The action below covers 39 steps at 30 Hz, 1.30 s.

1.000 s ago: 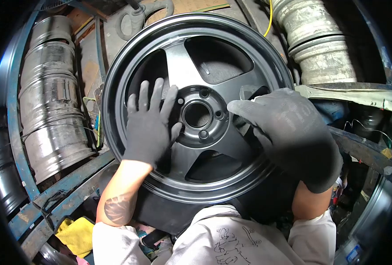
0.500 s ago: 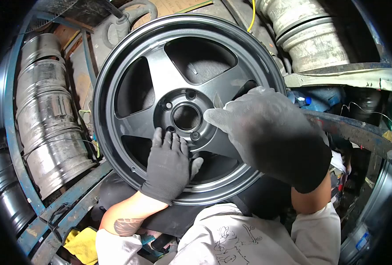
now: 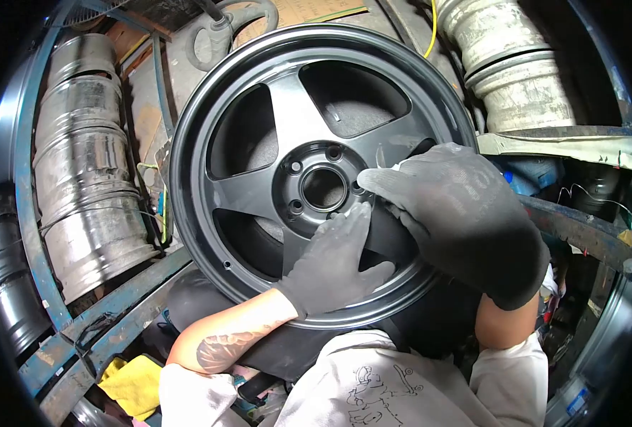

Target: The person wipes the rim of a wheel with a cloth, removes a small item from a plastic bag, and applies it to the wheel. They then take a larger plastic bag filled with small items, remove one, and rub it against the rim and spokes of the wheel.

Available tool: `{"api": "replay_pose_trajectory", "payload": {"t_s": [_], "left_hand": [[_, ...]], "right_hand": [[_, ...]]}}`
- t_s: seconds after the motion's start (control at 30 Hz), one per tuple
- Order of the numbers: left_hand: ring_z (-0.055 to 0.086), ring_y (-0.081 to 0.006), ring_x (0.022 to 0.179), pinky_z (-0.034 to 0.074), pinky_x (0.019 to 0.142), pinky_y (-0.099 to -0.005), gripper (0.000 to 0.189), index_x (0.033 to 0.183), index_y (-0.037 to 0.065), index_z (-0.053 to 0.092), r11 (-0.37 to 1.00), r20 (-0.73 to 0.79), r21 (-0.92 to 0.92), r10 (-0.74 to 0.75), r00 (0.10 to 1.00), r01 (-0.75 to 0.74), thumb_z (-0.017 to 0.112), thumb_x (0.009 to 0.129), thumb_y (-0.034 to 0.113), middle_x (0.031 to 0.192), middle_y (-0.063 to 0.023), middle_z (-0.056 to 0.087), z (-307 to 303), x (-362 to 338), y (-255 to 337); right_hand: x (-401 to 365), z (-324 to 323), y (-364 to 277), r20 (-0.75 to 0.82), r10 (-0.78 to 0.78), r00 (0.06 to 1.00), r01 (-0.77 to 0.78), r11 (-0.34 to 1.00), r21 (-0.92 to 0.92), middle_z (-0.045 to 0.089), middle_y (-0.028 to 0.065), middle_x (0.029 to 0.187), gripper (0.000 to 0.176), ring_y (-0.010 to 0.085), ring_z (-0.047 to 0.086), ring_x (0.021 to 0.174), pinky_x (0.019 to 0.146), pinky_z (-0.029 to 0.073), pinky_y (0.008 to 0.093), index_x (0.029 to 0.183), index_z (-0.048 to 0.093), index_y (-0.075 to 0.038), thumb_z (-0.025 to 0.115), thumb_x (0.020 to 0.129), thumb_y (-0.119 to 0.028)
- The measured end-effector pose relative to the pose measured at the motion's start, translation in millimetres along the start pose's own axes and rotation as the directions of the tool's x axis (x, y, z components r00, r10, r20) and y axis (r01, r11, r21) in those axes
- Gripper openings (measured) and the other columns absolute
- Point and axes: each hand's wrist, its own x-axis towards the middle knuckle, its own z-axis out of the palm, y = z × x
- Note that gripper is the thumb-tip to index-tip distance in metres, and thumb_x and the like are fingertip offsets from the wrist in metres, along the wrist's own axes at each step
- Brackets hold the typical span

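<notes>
A dark grey car wheel rim (image 3: 285,121) with broad spokes lies face up in front of me, over my lap. My left hand (image 3: 330,267), in a dark glove, lies flat on its lower part, fingers stretched toward the hub and thumb apart. My right hand (image 3: 458,213), in a similar glove dusted pale, is closed in a pinch over the spoke right of the hub. A small pale pointed shape (image 3: 380,155) shows just beyond its fingers; I cannot tell what the pinch holds. The bolt holes and centre bore (image 3: 324,189) are visible.
Stacked bare metal rims (image 3: 91,171) stand on the left behind a blue metal frame (image 3: 39,235), with more rims (image 3: 519,78) at upper right. A yellow cloth (image 3: 131,386) hangs at lower left. A blue plastic bottle (image 3: 536,174) lies right of the wheel.
The wheel sits further right in view. My left hand has shifted right across its lower part, its fingertips now nearer my right hand. My right hand stays pinched by the hub.
</notes>
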Motion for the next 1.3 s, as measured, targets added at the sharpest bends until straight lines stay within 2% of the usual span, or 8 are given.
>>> {"api": "replay_pose_trajectory", "payload": {"t_s": [0.23,0.4,0.47,0.53,0.83,1.13,1.27,1.3], "left_hand": [[0.046,-0.0387,0.147,0.033,0.124,-0.0410,0.098,0.160,-0.016,0.022,0.730,0.155,-0.676,0.015,0.988,0.095,0.070,0.098,0.043,0.153,-0.0323,0.048,-35.4,29.7,2.9],[0.062,-0.0185,0.129,0.046,0.115,-0.0361,0.040,0.146,0.002,0.056,-0.011,0.109,-0.994,-0.097,0.989,0.108,0.058,0.110,0.019,0.137,-0.0109,0.065,-46.2,39.8,-7.4],[0.058,-0.0301,0.135,0.041,0.122,-0.0498,0.044,0.142,-0.005,0.056,-0.139,0.059,-0.990,-0.217,0.974,0.029,0.059,0.108,0.023,0.139,-0.0158,0.063,-55.9,45.9,-28.3],[0.046,-0.0413,0.147,0.033,0.128,-0.0536,0.059,0.144,-0.015,0.046,-0.735,0.216,-0.678,-0.223,0.951,-0.019,0.058,0.106,0.027,0.146,-0.0260,0.056,-85.6,43.1,-30.7],[0.014,-0.0374,0.164,0.017,0.133,-0.0568,0.090,0.161,-0.016,0.010,-0.774,-0.112,-0.562,-0.278,0.954,-0.292,0.058,0.102,0.031,0.173,-0.0301,0.017,-62.9,20.5,-29.4],[0.043,-0.0407,0.149,0.033,0.126,-0.0560,0.053,0.129,-0.016,0.058,-0.657,-0.086,-0.752,0.012,0.996,-0.057,0.055,0.104,0.031,0.150,-0.0280,0.052,-63.0,46.1,-48.5],[0.067,-0.0262,0.120,0.047,0.116,-0.0417,0.029,0.126,-0.001,0.066,0.021,0.016,-1.000,-0.193,0.981,0.020,0.062,0.108,0.021,0.127,-0.0108,0.069,-76.9,33.4,-27.0],[0.069,-0.0288,0.113,0.048,0.112,-0.0408,0.042,0.137,-0.003,0.061,0.499,-0.155,-0.862,-0.099,0.983,-0.086,0.066,0.104,0.022,0.134,-0.0153,0.068,-80.3,32.7,-22.7]], "right_hand": [[6.8,-5.7,-6.7,0.060,0.049,0.997,-0.045,0.997,-0.058,0.076,0.0156,0.106,0.040,0.0385,0.070,0.104,0.094,0.054,0.0480,0.124,0.074,-0.008,0.068,0.084,-0.005],[22.6,-12.8,-19.9,0.222,0.135,0.966,-0.122,0.990,-0.075,0.076,0.0164,0.112,0.044,0.0389,0.070,0.107,0.096,0.054,0.0476,0.128,0.073,-0.009,0.069,0.084,-0.007],[19.6,-14.1,-18.7,0.173,0.122,0.977,-0.110,0.991,-0.078,0.076,0.0162,0.115,0.046,0.0381,0.070,0.108,0.096,0.054,0.0471,0.128,0.073,-0.009,0.071,0.083,-0.006],[13.6,-13.9,-12.2,0.103,0.080,0.991,-0.071,0.993,-0.090,0.076,0.0159,0.115,0.046,0.0378,0.070,0.107,0.096,0.054,0.0470,0.129,0.072,-0.009,0.072,0.083,-0.005],[16.2,-16.2,-11.6,0.117,0.035,0.993,-0.036,0.999,0.011,0.071,0.0121,0.085,0.031,0.0355,0.069,0.081,0.077,0.055,0.0461,0.118,0.071,-0.007,0.065,0.087,-0.005],[16.1,-23.8,-23.4,0.157,0.062,0.986,-0.059,0.998,-0.021,0.074,0.0145,0.095,0.042,0.0361,0.070,0.094,0.087,0.053,0.0475,0.126,0.071,-0.007,0.070,0.085,-0.004],[15.7,-26.5,-24.7,0.134,0.043,0.990,-0.041,0.999,-0.021,0.074,0.0146,0.096,0.041,0.0364,0.070,0.095,0.088,0.054,0.0482,0.125,0.072,-0.007,0.070,0.084,-0.004],[14.4,-29.4,-23.2,0.134,0.059,0.989,-0.054,0.998,-0.043,0.074,0.0146,0.097,0.041,0.0364,0.070,0.095,0.087,0.054,0.0483,0.125,0.073,-0.008,0.070,0.084,-0.003]]}}
